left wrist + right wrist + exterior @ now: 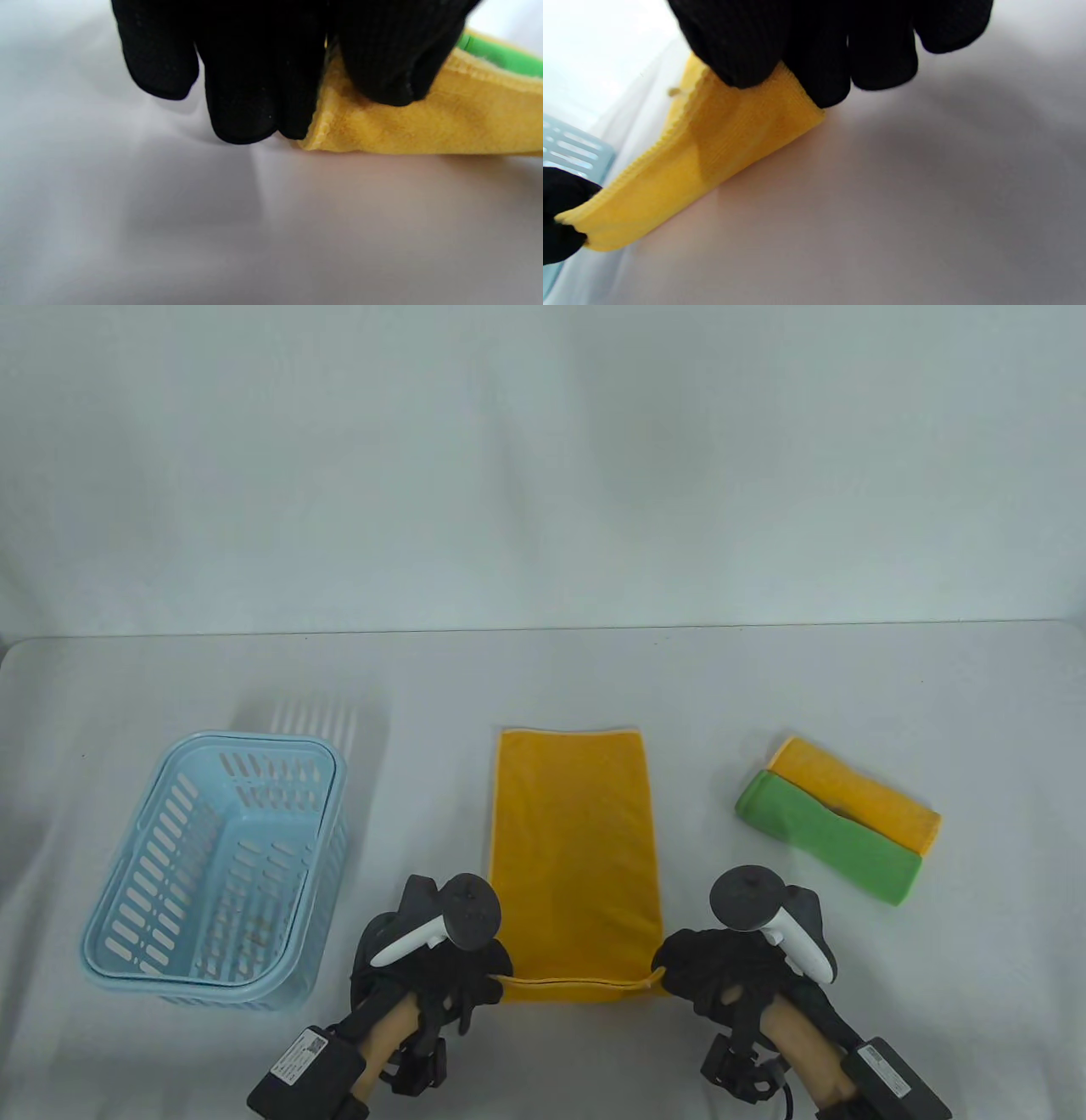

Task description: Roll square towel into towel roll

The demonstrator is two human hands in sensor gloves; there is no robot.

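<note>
A yellow towel [575,848] lies folded into a long strip in the middle of the table, its short near edge lifted slightly off the surface. My left hand [475,971] pinches the near left corner; in the left wrist view the black-gloved fingers [254,84] clamp the yellow towel [424,127] at its hem. My right hand [683,971] pinches the near right corner, and in the right wrist view the fingers [797,51] hold the yellow towel [712,144] raised over the table. The left hand's fingers [560,216] show at the far corner there.
A light blue slotted basket [216,874] stands at the left, seen too as the basket [572,148] in the right wrist view. Two folded towels lie at the right: a green towel [827,836] partly over a second yellow towel [865,797]. The table's back edge [543,628] meets a white wall.
</note>
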